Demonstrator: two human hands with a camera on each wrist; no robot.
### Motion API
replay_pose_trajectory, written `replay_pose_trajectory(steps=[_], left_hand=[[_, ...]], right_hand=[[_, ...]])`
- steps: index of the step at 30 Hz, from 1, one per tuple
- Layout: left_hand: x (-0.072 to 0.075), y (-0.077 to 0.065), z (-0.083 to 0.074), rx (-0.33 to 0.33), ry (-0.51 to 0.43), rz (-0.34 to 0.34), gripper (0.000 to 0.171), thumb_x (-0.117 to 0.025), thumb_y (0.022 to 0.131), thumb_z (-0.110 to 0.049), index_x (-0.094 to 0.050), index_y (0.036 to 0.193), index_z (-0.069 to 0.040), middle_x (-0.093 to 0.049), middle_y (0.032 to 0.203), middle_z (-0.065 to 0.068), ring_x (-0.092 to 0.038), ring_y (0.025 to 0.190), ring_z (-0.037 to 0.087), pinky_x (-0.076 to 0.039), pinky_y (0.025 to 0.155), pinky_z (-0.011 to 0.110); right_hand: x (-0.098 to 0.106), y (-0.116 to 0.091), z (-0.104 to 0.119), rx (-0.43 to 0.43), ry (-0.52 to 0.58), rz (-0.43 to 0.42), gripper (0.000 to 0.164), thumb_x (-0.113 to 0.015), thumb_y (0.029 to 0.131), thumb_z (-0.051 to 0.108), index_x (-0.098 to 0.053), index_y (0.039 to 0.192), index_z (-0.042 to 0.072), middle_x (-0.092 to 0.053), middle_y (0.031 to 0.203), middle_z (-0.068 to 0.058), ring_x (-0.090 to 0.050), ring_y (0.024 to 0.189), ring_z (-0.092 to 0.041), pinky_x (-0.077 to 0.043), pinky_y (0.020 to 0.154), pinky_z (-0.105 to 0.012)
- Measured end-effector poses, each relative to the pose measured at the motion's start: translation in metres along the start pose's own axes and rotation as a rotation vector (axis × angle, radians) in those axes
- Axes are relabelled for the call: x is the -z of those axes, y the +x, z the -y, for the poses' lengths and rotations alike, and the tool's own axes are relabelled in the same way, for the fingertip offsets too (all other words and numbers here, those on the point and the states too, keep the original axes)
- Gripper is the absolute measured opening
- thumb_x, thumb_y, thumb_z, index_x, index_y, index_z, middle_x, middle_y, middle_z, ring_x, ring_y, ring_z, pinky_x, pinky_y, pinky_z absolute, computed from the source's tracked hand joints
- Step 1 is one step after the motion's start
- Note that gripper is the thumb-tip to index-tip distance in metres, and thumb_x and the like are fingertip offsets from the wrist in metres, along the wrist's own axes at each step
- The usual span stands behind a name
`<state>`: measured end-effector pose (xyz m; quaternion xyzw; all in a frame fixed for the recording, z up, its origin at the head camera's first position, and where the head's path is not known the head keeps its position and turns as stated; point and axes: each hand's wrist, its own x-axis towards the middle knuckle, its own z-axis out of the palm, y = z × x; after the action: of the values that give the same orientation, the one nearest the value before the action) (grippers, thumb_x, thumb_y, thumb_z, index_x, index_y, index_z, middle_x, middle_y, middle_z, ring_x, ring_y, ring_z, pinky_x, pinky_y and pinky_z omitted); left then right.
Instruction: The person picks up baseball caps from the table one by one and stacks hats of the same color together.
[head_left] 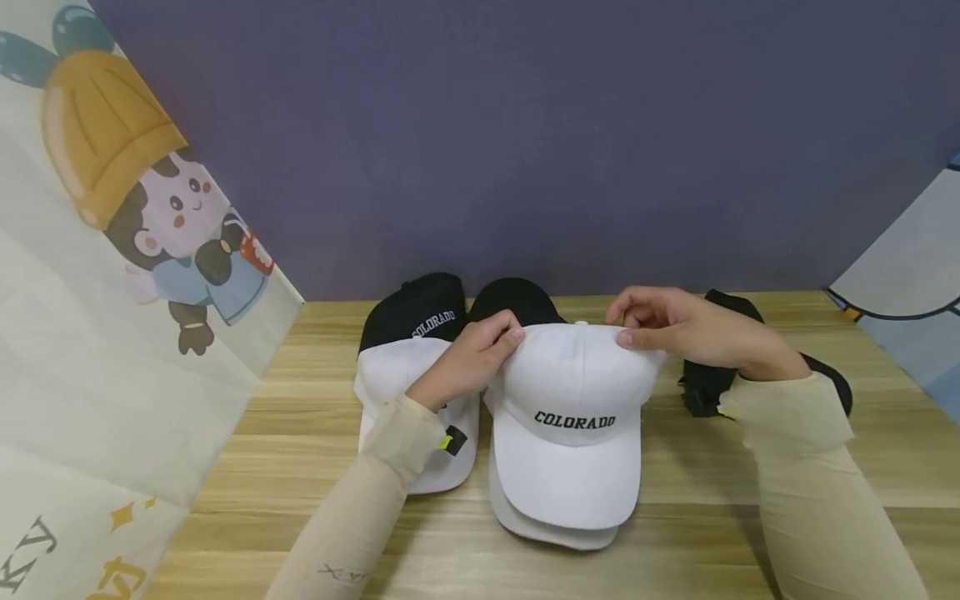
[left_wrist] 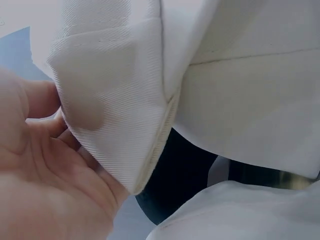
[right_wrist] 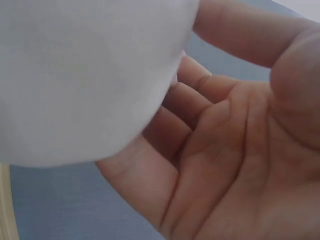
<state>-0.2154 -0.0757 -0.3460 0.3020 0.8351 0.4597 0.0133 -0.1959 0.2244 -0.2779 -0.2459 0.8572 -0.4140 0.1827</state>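
Observation:
A white baseball cap (head_left: 573,379) with COLORADO in dark letters on its front faces me, its brim pointing down. At its upper left edge, my left hand (head_left: 480,354) pinches the fabric between thumb and fingers. My right hand (head_left: 678,325) holds the upper right side, thumb in front and fingers behind, as the right wrist view shows the hand (right_wrist: 215,135) around the white fabric (right_wrist: 90,80). Beneath the cap, another white brim (head_left: 555,533) peeks out. In the left wrist view a folded edge of white fabric (left_wrist: 110,100) lies against the fingers.
To the left, a second white cap (head_left: 420,475) with a black and yellow tag overlaps a black COLORADO cap (head_left: 420,308). Another black cap (head_left: 517,298) sits behind the held cap. More black headwear (head_left: 705,383) lies partly behind the right arm, on the wooden table (head_left: 262,475).

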Motion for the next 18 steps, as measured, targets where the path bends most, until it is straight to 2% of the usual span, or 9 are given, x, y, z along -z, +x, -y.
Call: replay_pose_trajectory(steps=[10,18], left_hand=[[0.001,0.000,0.006,0.018,0.111,0.068,0.018,-0.041,0.097,-0.038,-0.051,0.091,-0.024,-0.047,0.072,0.001,-0.048,0.070,0.014,-0.039,0.062,0.028],[0.001,-0.001,0.007,0.025,0.199,0.089,0.016,-0.044,0.096,-0.035,-0.052,0.088,-0.025,-0.050,0.076,-0.002,-0.048,0.071,0.011,-0.040,0.061,0.026]], right_hand=[[-0.004,0.011,-0.013,0.052,-0.085,0.091,0.035,-0.054,0.091,0.035,-0.049,0.119,0.015,-0.058,0.093,-0.008,-0.054,0.081,-0.025,-0.043,0.070,-0.039],[-0.010,0.017,-0.020,-0.028,-0.083,0.138,0.041,-0.056,0.089,0.038,-0.046,0.122,0.016,-0.055,0.091,-0.011,-0.054,0.085,-0.028,-0.045,0.072,-0.040]])
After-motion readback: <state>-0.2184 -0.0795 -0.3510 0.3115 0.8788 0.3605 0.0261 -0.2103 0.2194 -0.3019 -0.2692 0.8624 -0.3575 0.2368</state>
